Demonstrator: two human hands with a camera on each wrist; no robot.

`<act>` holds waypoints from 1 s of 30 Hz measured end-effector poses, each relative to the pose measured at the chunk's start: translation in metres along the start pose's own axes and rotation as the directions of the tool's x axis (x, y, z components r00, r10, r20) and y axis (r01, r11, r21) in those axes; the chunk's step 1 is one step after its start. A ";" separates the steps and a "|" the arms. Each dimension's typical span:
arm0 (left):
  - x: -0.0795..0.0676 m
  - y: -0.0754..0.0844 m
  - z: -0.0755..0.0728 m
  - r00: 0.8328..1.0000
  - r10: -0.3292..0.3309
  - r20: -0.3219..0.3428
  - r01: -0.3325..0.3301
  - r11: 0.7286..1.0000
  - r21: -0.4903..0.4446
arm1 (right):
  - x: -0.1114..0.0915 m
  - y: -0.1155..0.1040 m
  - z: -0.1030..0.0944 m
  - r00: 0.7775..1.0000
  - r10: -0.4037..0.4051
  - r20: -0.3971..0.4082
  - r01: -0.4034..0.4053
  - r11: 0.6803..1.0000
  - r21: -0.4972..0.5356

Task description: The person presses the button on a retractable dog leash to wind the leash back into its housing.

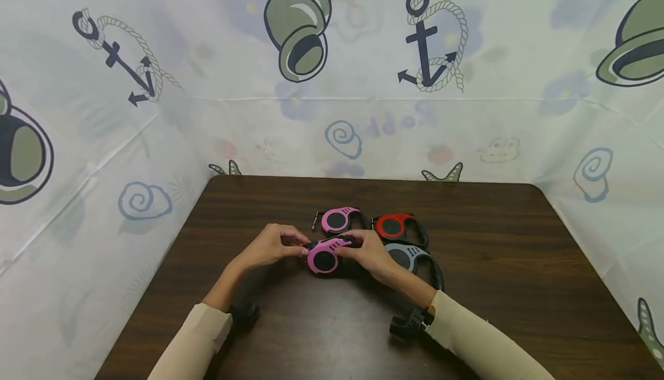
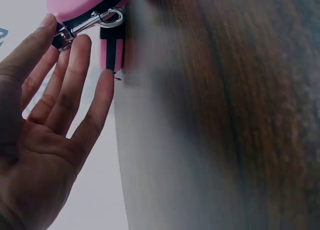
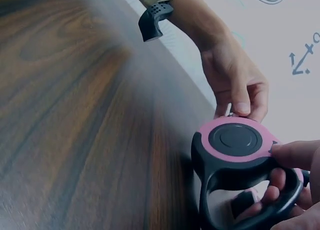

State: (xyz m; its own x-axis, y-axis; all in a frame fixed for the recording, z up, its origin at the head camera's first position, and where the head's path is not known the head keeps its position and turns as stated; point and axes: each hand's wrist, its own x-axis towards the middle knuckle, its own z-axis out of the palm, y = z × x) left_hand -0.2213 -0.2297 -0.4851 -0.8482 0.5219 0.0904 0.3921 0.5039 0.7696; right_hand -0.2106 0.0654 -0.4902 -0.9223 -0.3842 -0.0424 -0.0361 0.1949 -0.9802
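A pink-and-black retractable dog leash (image 1: 325, 260) is held between both hands, low over the table. My right hand (image 1: 374, 255) grips it at the handle, thumb on the pink casing and fingers through the handle loop in the right wrist view. At the other end my left hand (image 1: 272, 246) pinches the black cord outlet with thumb and fingertips. A silver snap hook (image 2: 95, 23) hangs from that outlet, beside the left fingertips. Just behind lies a second pink leash (image 1: 337, 221). A red leash (image 1: 391, 225) and a grey one (image 1: 404, 256) lie to the right.
The dark wooden table (image 1: 493, 288) stretches out on both sides of the leashes. Behind it and at its sides hangs a pale patterned cloth (image 1: 373, 138) with anchors and shells. The grey leash lies partly beneath the right forearm in the head view.
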 end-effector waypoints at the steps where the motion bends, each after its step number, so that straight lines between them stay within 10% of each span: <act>1: 0.001 0.000 0.000 1.000 -0.003 -0.001 0.003 1.000 0.001 | 0.000 0.000 -0.001 1.000 -0.003 -0.004 0.003 1.000 -0.021; 7: 0.008 -0.001 0.002 1.000 0.002 -0.011 -0.001 1.000 0.010 | 0.003 -0.002 -0.005 0.999 -0.034 -0.029 0.026 0.970 -0.240; 13: 0.015 -0.004 0.004 1.000 -0.008 -0.022 0.008 1.000 0.011 | 0.006 -0.003 -0.009 0.995 -0.083 -0.052 0.047 0.871 -0.490; 30: 0.025 -0.003 0.007 0.995 -0.084 0.056 0.086 0.996 -0.034 | 0.006 -0.003 -0.015 0.989 -0.141 -0.046 0.079 0.763 -0.642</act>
State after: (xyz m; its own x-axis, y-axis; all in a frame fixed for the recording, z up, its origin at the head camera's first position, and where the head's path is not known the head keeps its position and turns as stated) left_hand -0.2413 -0.2131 -0.4892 -0.8570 0.5152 -0.0103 0.3053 0.5237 0.7953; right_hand -0.2215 0.0758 -0.4848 -0.9248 -0.3655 0.1054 -0.3472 0.6977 -0.6267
